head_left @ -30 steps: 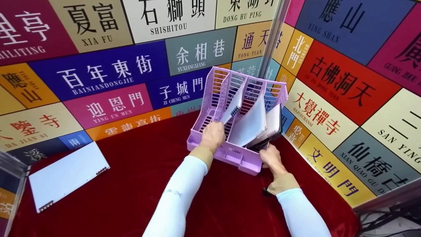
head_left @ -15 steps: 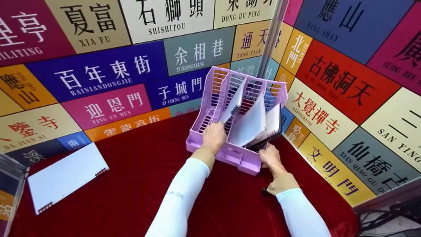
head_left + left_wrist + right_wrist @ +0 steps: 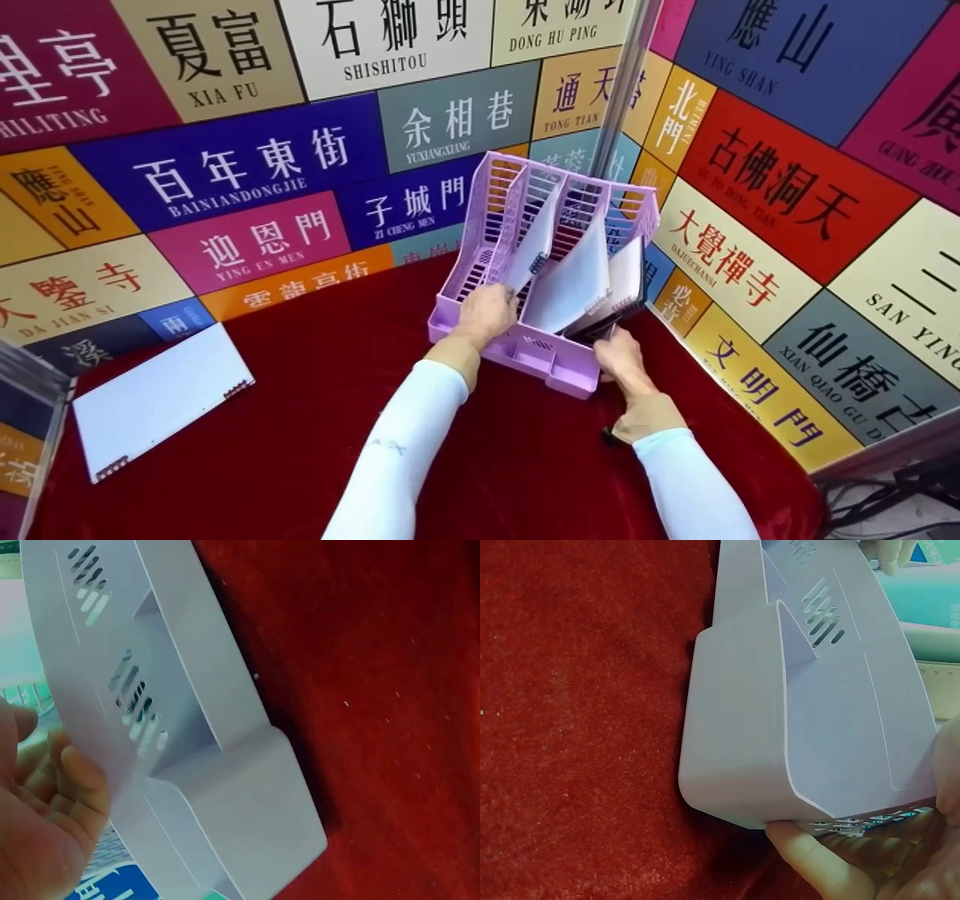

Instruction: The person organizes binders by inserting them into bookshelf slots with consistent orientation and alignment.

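The light purple file organizer point(image 3: 465, 315) stands on the red cloth, its slots facing me. My left hand point(image 3: 486, 311) is at its front edge and pinches the lower end of a pale spiral notebook point(image 3: 534, 244), which leans in a slot left of the middle. In the left wrist view, the curled fingers point(image 3: 79, 769) are beside the low front wall. My right hand point(image 3: 619, 356) grips the organizer's right front corner; the right wrist view shows a finger point(image 3: 810, 855) under the side. Farther right in the slots lean a pale blue notebook point(image 3: 574, 277) and a dark-backed notebook point(image 3: 627, 279).
Another white spiral notebook point(image 3: 161, 397) lies flat at the left of the red cloth point(image 3: 315, 420). Sign-covered wall panels point(image 3: 270, 165) meet in a corner behind the organizer, with a metal post point(image 3: 619, 97) there. Black cables point(image 3: 870, 495) are at the lower right.
The notebook at my left hand has shifted slightly down and toward me with that hand, its spiral binding now lower. My right hand stays on the organizer's corner.
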A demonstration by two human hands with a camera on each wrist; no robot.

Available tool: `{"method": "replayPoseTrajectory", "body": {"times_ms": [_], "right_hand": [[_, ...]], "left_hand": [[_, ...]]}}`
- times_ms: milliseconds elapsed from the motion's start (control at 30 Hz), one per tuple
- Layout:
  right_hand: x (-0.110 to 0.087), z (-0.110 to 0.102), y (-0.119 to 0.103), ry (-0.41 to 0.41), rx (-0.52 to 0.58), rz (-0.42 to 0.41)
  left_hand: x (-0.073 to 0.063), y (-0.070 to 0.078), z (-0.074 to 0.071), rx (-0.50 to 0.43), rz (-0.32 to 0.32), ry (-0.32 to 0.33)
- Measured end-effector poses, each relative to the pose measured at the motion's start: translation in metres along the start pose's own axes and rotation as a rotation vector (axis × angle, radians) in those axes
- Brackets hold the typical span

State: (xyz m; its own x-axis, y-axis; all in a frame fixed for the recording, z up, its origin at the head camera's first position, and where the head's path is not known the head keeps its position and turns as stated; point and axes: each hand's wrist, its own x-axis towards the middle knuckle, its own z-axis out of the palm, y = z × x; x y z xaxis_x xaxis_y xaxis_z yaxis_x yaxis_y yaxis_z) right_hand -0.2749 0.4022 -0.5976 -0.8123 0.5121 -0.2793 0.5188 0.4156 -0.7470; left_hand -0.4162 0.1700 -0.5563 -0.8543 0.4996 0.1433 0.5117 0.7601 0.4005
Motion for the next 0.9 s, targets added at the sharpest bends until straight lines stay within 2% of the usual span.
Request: {"method": "replayPoseTrajectory", "body": {"times_ms": [133,267,400,600,767,900], "right_hand": [[0.001,-0.001,0.0,-0.009,0.004,-0.003],[0.002,-0.001,0.0,-0.025,0.006,-0.005],[0.003,0.0,0.0,-0.038,-0.001,-0.008],[0.004,-0.002,-0.002,-0.055,0.001,-0.017],[0.003,-0.004,-0.001,-0.062,-0.001,-0.017],[0.003,-0.004,0.0,-0.085,0.008,-0.019]], "left_hand": [[-0.009,-0.014,-0.014,-0.054,0.055,-0.009],[-0.017,-0.034,-0.029,-0.035,0.052,0.011],[-0.025,-0.06,-0.044,-0.001,0.045,0.047],[-0.042,-0.096,-0.068,0.055,0.047,0.048],[-0.061,-0.133,-0.082,0.084,0.048,0.046],[-0.081,-0.166,-0.095,0.118,0.006,0.045]]}}
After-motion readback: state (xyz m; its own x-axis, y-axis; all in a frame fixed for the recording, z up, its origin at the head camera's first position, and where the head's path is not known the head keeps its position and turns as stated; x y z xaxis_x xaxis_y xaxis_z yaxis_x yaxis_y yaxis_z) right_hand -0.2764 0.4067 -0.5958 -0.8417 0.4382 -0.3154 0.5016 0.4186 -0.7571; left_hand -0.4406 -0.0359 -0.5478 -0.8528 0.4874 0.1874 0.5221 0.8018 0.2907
